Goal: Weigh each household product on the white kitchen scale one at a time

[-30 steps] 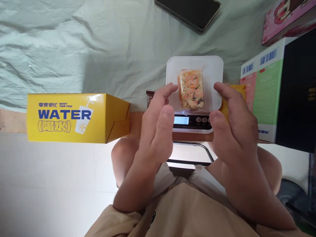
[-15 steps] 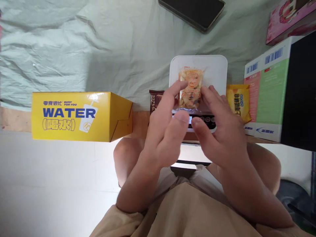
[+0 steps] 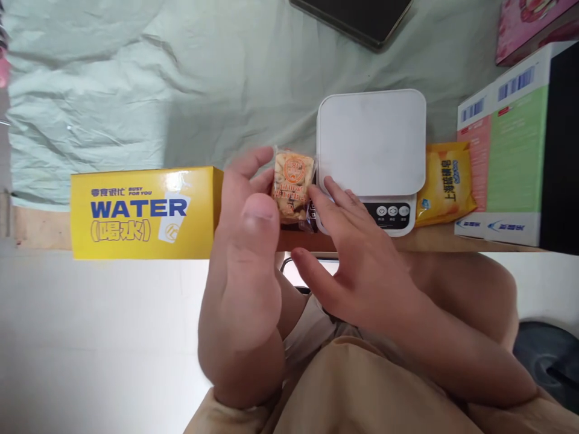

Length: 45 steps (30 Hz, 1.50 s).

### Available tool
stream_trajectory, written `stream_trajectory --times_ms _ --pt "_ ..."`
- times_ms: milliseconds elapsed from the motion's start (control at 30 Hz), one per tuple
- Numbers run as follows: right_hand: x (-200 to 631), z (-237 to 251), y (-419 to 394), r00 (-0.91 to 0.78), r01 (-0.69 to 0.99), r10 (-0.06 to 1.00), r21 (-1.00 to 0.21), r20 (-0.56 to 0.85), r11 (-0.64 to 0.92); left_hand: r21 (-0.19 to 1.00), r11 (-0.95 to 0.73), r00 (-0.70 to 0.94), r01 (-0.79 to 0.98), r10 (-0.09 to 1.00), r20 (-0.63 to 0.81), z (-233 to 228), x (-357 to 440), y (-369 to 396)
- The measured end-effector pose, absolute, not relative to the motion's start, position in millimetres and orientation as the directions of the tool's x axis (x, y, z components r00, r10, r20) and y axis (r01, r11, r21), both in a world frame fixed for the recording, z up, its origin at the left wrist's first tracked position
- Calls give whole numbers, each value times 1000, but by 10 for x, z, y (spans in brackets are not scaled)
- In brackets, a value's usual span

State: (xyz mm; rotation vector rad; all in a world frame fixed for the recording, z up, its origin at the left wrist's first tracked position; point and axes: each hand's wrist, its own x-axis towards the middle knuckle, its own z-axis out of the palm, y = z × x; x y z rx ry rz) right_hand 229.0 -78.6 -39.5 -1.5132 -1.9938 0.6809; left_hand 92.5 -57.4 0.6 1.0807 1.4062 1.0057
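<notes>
A clear packet of pale crunchy snack pieces with orange print (image 3: 293,187) is between my two hands, left of the white kitchen scale (image 3: 371,138). My left hand (image 3: 246,253) has its fingers at the packet's left edge, the thumb raised nearer the camera. My right hand (image 3: 350,247) touches the right edge with its index fingertip, its other fingers stretched toward the scale. Together they hold the packet by its sides. Beneath it, a dark wrapper (image 3: 313,208) shows only in part. The scale's plate is bare, with its buttons on the front strip.
A yellow WATER carton (image 3: 145,214) stands at the left along the wooden edge (image 3: 40,229). Right of the scale lies a yellow soap packet (image 3: 446,184), beside a green and pink box (image 3: 511,150). A dark phone (image 3: 357,18) lies on the pale green cloth (image 3: 217,78).
Both hands have moved left with the snack packet, off the scale's plate to above the dark wrapper. The view has shifted slightly.
</notes>
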Motion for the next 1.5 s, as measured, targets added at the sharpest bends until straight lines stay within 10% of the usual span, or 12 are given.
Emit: stream_trajectory --times_ms 200,767,1133,1500 --pt "2295 -446 -814 -214 766 968 -591 134 251 915 402 -89 -30 911 -403 78 999 -557" --pt "3086 -445 -790 55 855 951 -506 305 113 981 157 -206 115 970 -131 -127 1061 -491" --pt "3219 -475 -1015 24 877 1000 -481 13 -15 966 -240 -125 -96 966 227 -149 1523 -477" --pt "3156 -546 -1229 23 932 999 -359 -45 -38 977 -197 -50 -81 980 193 -116 1558 -536"
